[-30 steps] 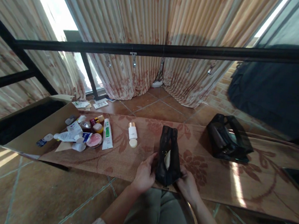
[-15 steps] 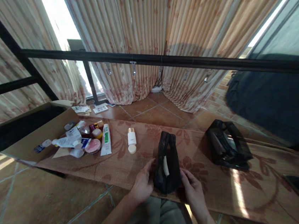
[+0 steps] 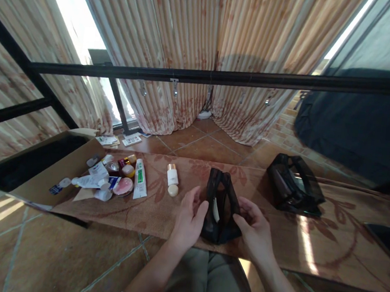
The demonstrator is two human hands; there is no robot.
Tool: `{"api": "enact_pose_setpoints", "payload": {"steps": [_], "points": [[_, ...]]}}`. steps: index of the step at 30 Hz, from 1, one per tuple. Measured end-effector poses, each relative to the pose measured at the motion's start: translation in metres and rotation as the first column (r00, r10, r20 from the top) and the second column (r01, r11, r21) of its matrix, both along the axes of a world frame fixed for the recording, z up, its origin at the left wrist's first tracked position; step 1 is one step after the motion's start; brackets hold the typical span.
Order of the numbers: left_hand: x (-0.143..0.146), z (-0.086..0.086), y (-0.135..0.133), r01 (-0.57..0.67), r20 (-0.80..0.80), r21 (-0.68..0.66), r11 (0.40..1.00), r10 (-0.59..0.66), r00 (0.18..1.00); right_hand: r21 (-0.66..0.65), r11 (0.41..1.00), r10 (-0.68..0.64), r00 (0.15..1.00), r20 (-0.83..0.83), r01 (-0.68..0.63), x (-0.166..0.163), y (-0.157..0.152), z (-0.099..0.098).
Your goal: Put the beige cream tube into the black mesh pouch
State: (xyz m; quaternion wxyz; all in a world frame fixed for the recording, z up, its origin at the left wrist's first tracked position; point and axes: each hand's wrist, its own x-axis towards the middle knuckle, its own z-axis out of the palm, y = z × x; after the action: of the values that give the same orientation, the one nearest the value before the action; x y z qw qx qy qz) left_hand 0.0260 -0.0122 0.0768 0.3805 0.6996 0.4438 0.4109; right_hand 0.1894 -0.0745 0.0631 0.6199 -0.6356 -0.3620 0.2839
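Observation:
A small black mesh bag [image 3: 219,234] stands upright in front of my lap, its mouth facing up. Something pale and flat [image 3: 216,210] shows inside it, too hidden to name. My left hand [image 3: 189,219] grips the bag's left side, thumb at the rim. On the opposite side my right hand [image 3: 255,229] pinches the right edge between thumb and fingers. Left of the bag, a white bottle with a gold cap [image 3: 173,175] lies beside a small round cream-coloured item [image 3: 172,190].
A second black mesh bag [image 3: 293,186] with things inside sits to the right, and a dark phone-like slab [image 3: 389,240] lies further right. Leftward are a white-green tube [image 3: 140,179], a heap of cosmetics [image 3: 99,180] and a cardboard box [image 3: 49,175]. A black rail [image 3: 195,77] crosses behind.
Both hands have moved up the bag's sides, with the thumbs now at its rim. The bag's mouth is spread wider, and its right side has shifted right.

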Motion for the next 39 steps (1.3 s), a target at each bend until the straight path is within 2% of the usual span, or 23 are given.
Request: {"api": "enact_pose_setpoints", "payload": {"steps": [3,5,8,11,13,16,21,30,39], "points": [[0.011,0.038,0.003,0.103,-0.180,0.202,0.974,-0.067,0.981,-0.028,0.999,0.032,0.999,0.018,-0.031,0.003,-0.002,0.000],[0.021,0.052,0.003,0.172,-0.358,0.245,0.954,-0.075,0.931,-0.038,0.999,0.031,0.999,0.034,-0.030,0.003,-0.003,0.000],[0.035,0.051,0.001,0.184,-0.560,0.193,0.964,-0.045,0.827,-0.037,0.999,-0.001,0.998,0.056,0.003,0.002,-0.004,-0.001],[0.044,0.040,-0.001,0.146,-0.655,0.072,0.987,-0.064,0.753,-0.028,1.000,-0.009,0.998,0.068,0.011,0.001,-0.006,0.000],[0.046,0.035,0.000,0.123,-0.672,0.003,0.992,-0.089,0.735,-0.025,1.000,-0.014,0.996,0.086,0.017,0.003,-0.006,0.000],[0.046,0.032,0.002,0.124,-0.690,-0.034,0.992,-0.113,0.715,-0.022,0.999,-0.025,0.994,0.106,0.027,0.006,-0.007,-0.002],[0.045,0.036,0.005,0.164,-0.746,-0.021,0.986,-0.125,0.654,-0.018,0.999,-0.045,0.995,0.088,0.046,0.009,-0.005,-0.009],[0.045,0.040,0.000,0.141,-0.771,0.042,0.989,-0.058,0.635,-0.009,0.999,-0.039,0.994,0.099,0.040,0.013,-0.007,-0.017],[0.027,0.028,0.000,0.135,-0.597,0.110,0.985,-0.043,0.801,0.099,0.995,-0.018,0.970,0.241,-0.006,-0.005,-0.005,-0.004]]}}
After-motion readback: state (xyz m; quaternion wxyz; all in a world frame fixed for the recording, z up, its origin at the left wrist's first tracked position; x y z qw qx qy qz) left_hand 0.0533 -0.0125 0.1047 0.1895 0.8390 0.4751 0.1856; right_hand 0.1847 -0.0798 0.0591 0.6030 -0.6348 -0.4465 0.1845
